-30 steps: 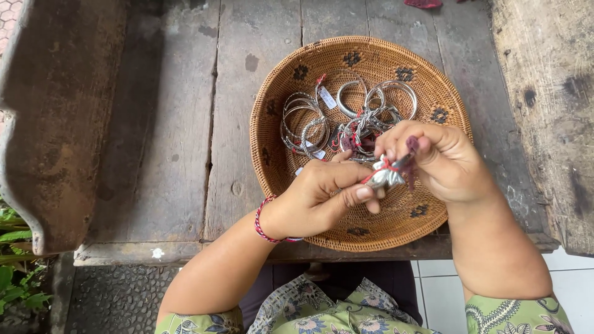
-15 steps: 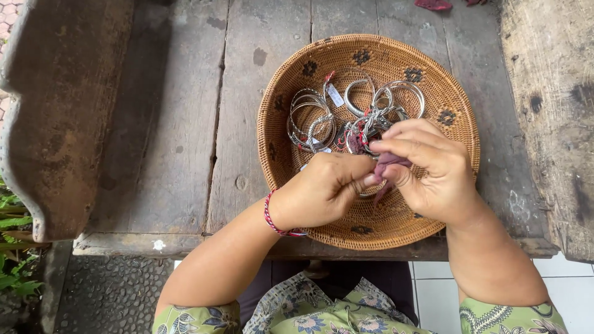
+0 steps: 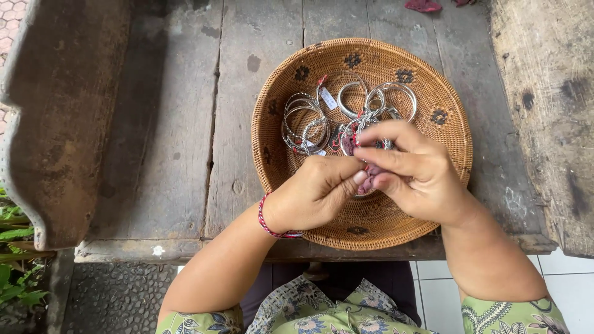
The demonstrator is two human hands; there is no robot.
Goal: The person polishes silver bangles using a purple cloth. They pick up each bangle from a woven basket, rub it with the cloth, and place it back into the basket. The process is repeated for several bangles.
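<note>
A round woven basket [image 3: 433,80] rests on a weathered wooden bench [image 3: 167,111]. Inside it lies a heap of several silver bangles [image 3: 306,120], some with small tags and red thread. My left hand [image 3: 315,192] and my right hand [image 3: 414,173] meet over the basket's near half, fingertips pinched together on one small silver bangle with a pinkish tag [image 3: 370,179]. Most of that piece is hidden by my fingers. A red and white cord bracelet [image 3: 267,221] circles my left wrist.
The bench has raised, worn wooden arms at the left [image 3: 55,124] and right [image 3: 550,93]. A red scrap [image 3: 424,5] lies at the far edge. Green leaves [image 3: 12,247] show bottom left, white floor tiles [image 3: 557,266] bottom right.
Both hands have moved slightly away from me and sunk lower into the basket, still pinched together on the same small piece. The bangle heap lies as before.
</note>
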